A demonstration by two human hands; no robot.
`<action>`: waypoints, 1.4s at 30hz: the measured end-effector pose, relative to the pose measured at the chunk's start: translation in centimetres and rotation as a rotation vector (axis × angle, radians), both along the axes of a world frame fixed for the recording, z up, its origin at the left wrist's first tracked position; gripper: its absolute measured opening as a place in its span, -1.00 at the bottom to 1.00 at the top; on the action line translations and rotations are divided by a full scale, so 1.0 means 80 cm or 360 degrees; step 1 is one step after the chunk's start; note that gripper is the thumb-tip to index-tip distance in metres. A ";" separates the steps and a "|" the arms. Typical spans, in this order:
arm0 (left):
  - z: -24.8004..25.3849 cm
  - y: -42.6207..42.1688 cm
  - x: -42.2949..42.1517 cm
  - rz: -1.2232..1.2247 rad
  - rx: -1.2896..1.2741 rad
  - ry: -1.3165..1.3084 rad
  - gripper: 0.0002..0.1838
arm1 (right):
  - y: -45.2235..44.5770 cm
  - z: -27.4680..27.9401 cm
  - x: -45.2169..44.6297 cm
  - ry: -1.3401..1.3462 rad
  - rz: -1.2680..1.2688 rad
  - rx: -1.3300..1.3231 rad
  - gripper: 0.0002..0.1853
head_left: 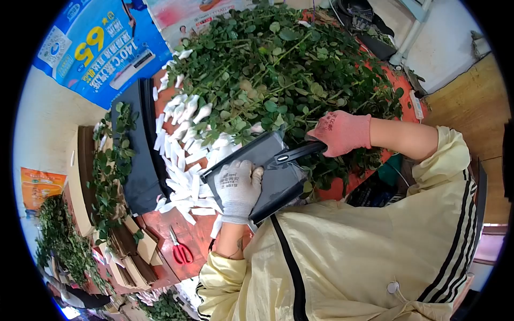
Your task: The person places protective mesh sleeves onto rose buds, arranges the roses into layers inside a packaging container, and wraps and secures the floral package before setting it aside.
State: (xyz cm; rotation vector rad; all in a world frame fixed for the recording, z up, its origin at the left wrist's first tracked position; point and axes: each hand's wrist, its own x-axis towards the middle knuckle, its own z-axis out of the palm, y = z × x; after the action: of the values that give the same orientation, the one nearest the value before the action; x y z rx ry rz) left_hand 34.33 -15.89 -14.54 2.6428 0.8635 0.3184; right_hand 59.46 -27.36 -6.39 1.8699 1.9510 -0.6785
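Observation:
My left hand (238, 187), in a white printed work glove, presses its fingers and thumb together on a folded dark grey sheet (284, 187) with black edges. The sheet lies slanted in front of my torso. My right hand (341, 132), in a pink work glove, is closed round a black stapler (294, 153). The stapler's front end reaches over the sheet, to the right of my left hand. Its jaw and the fingertips underneath are hidden. Behind both hands lies a big heap of leafy green rose stems (289, 69), some with white-wrapped heads (188, 108).
White paper strips (184, 176) lie scattered on the red table (206, 232), near red-handled scissors (181, 251). Dark grey sheets (142, 182) are stacked at left, beside cardboard (80, 182) with stems on it. A blue poster (101, 48) hangs behind.

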 end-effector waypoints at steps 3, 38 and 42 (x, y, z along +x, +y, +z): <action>-0.003 0.001 -0.001 -0.0020 0.0043 -0.0041 -0.74 | -0.004 0.019 0.016 -0.0001 -0.0049 0.0043 -0.73; -0.040 -0.157 -0.009 -0.0495 -0.2617 -0.1338 -0.18 | -0.330 -0.086 0.019 0.2337 -0.2107 0.2154 -0.74; -0.043 -0.171 -0.001 -0.0637 -0.2688 -0.1174 -0.24 | -0.311 -0.114 -0.069 0.1599 -0.2563 0.2313 -0.70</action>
State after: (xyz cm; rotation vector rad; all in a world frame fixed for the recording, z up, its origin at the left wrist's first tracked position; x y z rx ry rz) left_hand 34.25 -29.61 -17.97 0.9130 0.0954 0.2301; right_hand 53.97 -52.27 -15.54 4.7408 0.3021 -0.4677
